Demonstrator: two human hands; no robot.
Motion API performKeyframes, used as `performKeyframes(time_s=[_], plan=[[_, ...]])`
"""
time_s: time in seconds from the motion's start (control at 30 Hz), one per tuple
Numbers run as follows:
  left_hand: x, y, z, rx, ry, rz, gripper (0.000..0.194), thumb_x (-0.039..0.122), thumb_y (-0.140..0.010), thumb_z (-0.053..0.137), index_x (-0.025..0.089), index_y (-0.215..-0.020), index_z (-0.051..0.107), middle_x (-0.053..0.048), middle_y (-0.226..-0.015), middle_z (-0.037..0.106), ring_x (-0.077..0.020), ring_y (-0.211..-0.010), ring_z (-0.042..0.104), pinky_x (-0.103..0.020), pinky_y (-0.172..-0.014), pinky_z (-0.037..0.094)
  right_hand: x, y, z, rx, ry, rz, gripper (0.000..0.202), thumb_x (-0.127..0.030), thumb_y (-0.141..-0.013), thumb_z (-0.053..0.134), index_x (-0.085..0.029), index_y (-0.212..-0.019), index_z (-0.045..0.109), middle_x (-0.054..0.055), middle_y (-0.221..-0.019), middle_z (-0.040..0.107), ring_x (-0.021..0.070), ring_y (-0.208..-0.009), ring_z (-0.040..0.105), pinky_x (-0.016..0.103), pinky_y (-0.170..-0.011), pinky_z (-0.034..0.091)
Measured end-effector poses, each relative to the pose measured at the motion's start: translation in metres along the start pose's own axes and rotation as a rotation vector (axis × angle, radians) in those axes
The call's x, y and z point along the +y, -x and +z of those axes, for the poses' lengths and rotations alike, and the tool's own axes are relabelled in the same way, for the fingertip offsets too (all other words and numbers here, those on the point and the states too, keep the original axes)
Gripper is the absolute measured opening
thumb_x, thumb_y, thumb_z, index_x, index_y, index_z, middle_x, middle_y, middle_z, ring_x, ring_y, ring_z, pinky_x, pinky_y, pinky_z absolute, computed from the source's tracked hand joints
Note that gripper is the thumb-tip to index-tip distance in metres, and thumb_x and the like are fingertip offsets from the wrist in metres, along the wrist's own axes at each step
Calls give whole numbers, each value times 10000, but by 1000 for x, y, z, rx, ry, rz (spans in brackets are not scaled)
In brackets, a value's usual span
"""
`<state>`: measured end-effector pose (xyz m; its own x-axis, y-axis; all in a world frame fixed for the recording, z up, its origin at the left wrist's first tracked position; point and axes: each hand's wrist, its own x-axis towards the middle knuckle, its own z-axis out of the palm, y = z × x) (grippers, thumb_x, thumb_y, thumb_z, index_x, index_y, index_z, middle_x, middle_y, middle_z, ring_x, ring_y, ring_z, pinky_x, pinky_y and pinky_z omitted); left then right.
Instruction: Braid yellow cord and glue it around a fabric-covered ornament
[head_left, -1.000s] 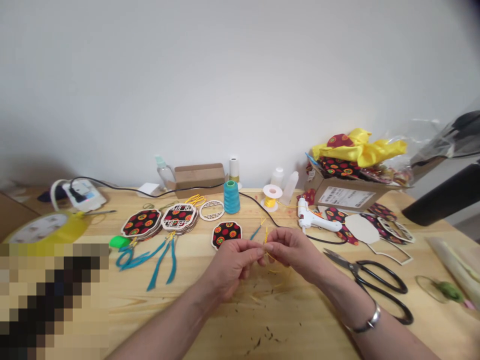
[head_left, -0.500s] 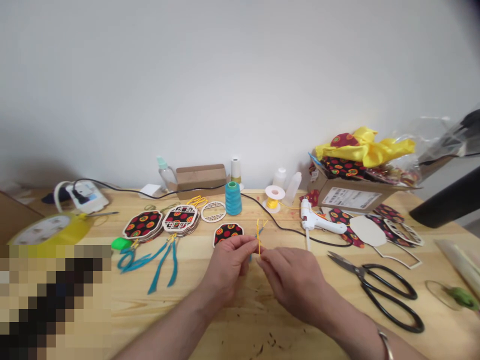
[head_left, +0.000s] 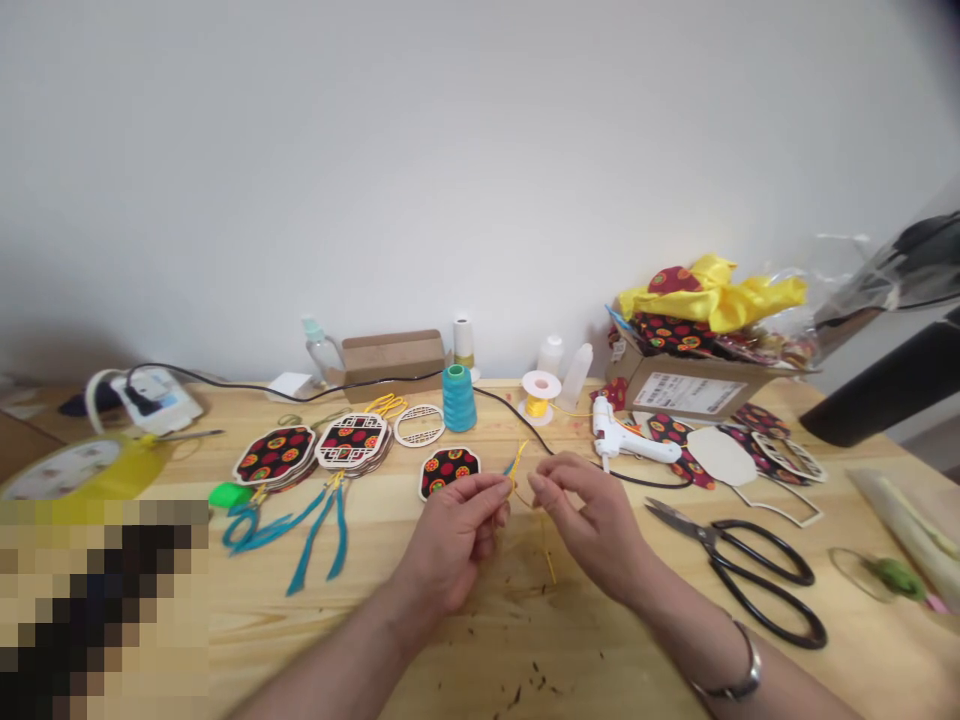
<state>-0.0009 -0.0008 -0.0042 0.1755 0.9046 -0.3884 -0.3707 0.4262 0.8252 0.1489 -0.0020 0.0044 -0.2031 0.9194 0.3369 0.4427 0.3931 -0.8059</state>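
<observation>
My left hand (head_left: 463, 530) is closed, thumb and forefinger pinching a yellow cord (head_left: 523, 453) with a bit of teal tassel thread beside it. A short distance to the right, my right hand (head_left: 589, 525) pinches a strand of the same cord between thumb and fingertips. One end of the cord hangs below the fingers; another sticks up above them. Just behind my left hand lies a wooden-rimmed piece with dark flowered fabric (head_left: 448, 470). A teal thread cone (head_left: 459, 398) stands farther back.
Black-handled scissors (head_left: 739, 570) lie to the right, near a white glue gun (head_left: 630, 440). Stacked fabric pendants (head_left: 351, 442) with teal tassels lie left. A yellow cord spool (head_left: 540, 398) and a fabric-filled cardboard box (head_left: 697, 385) stand at the back. A black cable (head_left: 517, 420) crosses the table.
My right hand has moved a little up and away from my left, drawing a strand of cord between them. A cord end now hangs lower. The view has shifted slightly.
</observation>
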Motion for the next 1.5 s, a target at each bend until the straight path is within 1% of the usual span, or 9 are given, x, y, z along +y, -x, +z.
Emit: performKeyframes(time_s=[0.13,0.23,0.33,0.43,0.7,0.97,1.17,1.3,1.5], plan=[[-2,1,2,0,-64,17,220,322,-624,704,135,-722,641,70,-455,431,-8,-366,282,-148,-354,143,6,-6,5,-185,-542,389,259,-412,-743,584,-160,-764,531,16,-703,590,138,-672,572,283,-657,459],[-5,1,2,-26,-107,23,202,318,-649,688,135,-726,653,82,-437,383,-9,-365,251,-156,-352,133,5,-6,6,-194,-658,475,260,-401,-729,596,-170,-738,478,-26,-571,547,109,-537,545,255,-559,453],[-7,1,2,-36,-126,17,182,309,-649,692,140,-706,652,87,-435,353,-12,-373,233,-159,-355,134,3,-7,4,-168,-589,467,216,-355,-742,564,-179,-680,455,-84,-452,403,57,-386,375,186,-403,322],[-7,1,2,-38,-138,17,181,311,-637,701,143,-686,652,81,-457,362,-15,-386,234,-163,-358,133,3,-9,0,-153,-483,422,177,-293,-739,551,-174,-642,463,-81,-483,363,46,-406,312,178,-389,243],[-6,2,0,-82,-175,29,196,346,-677,672,152,-685,651,80,-472,354,-17,-390,229,-169,-367,142,4,-11,-6,-168,-329,354,157,-241,-752,526,-170,-622,473,-66,-507,387,55,-445,305,196,-425,241],[-7,2,0,-75,-278,84,198,335,-692,659,138,-689,672,79,-450,343,-24,-408,225,-179,-383,143,1,-12,-8,-163,-353,381,150,-231,-740,531,-166,-613,484,-59,-531,421,56,-452,323,206,-451,260],[-8,1,0,-64,-217,62,205,341,-684,661,141,-724,675,87,-441,321,-26,-397,216,-178,-377,148,-1,-14,-8,-258,-435,411,135,-263,-712,577,-147,-649,553,-46,-549,459,52,-458,329,201,-433,251],[-9,2,0,-69,-247,64,182,324,-683,659,143,-699,670,82,-448,342,-25,-397,236,-177,-376,155,4,-13,-6,-204,-379,402,143,-252,-683,595,-152,-605,529,-53,-519,442,55,-460,327,196,-429,249],[-2,7,3,-41,-409,116,227,373,-720,604,160,-739,677,23,-577,558,-37,-423,321,-182,-403,225,6,-12,-9,-186,-215,320,183,-247,-717,561,-159,-570,498,-51,-527,425,70,-501,344,201,-465,270]])
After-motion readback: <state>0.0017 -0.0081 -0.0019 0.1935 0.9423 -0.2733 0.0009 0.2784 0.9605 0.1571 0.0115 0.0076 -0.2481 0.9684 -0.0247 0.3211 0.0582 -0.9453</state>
